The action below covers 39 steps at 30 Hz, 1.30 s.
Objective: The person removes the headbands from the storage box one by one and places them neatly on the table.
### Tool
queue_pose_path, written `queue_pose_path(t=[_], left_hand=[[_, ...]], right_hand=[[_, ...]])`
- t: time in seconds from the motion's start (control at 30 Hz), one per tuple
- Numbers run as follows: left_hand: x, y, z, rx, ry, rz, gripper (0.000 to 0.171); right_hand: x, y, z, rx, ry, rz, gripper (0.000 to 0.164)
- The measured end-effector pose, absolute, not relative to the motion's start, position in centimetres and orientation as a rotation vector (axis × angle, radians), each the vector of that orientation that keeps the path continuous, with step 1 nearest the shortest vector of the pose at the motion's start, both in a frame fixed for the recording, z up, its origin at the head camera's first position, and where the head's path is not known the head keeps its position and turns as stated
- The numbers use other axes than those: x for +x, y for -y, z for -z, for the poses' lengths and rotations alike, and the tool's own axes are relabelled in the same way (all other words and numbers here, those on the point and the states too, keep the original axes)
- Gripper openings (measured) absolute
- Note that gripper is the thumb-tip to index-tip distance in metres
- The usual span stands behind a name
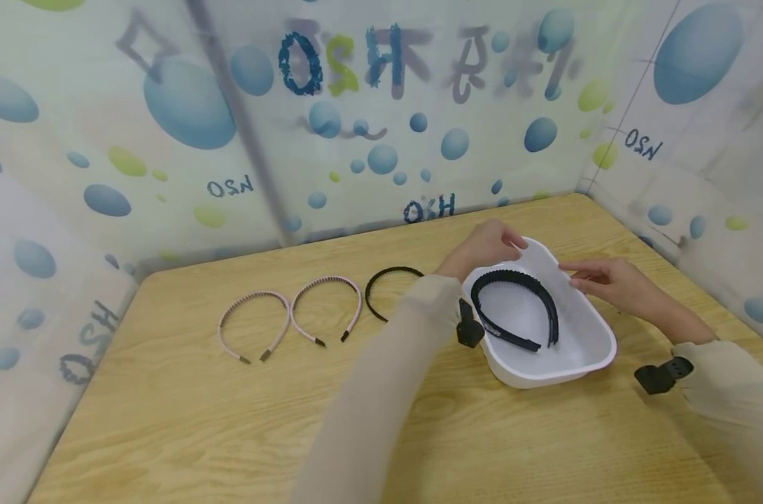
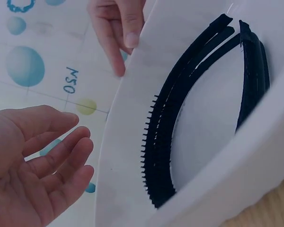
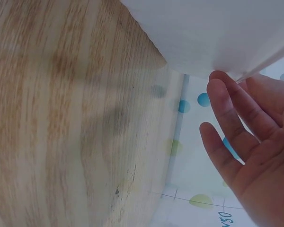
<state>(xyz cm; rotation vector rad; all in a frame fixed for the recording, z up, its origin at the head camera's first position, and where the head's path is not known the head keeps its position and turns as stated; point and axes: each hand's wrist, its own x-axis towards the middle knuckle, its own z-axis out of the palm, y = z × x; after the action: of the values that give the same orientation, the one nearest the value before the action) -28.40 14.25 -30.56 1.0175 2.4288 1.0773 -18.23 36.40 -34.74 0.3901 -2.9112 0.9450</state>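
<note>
While the right hand contacts the white tub at 1 o'clock, its grip straight-fingered, left hand at 11 o'clock, grip loosely spread, holding nothing, black headbands inside.

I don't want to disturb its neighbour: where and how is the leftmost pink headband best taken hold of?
I'd pinch the leftmost pink headband at the far-left curve of its arch, coming from above and the left. It lies flat, open ends on the near side, and its right side touches or nearly touches the second pink headband, so the left looks freer.
</note>
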Motion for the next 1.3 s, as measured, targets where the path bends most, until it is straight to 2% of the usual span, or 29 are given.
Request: queue_pose_path(t=[0.33, 1.3], left_hand=[[-27.6, -16.1, 31.5, 0.792, -2.509, -1.034, 0.019], [-28.3, -16.7, 33.2, 0.695, -2.518, -0.915, 0.022]], right_hand=[[-18.2, -36.5, 34.6, 0.400, 2.908, -0.960, 0.035], [-18.2, -36.4, 34.6, 0.391, 2.918, -0.960, 0.036]])
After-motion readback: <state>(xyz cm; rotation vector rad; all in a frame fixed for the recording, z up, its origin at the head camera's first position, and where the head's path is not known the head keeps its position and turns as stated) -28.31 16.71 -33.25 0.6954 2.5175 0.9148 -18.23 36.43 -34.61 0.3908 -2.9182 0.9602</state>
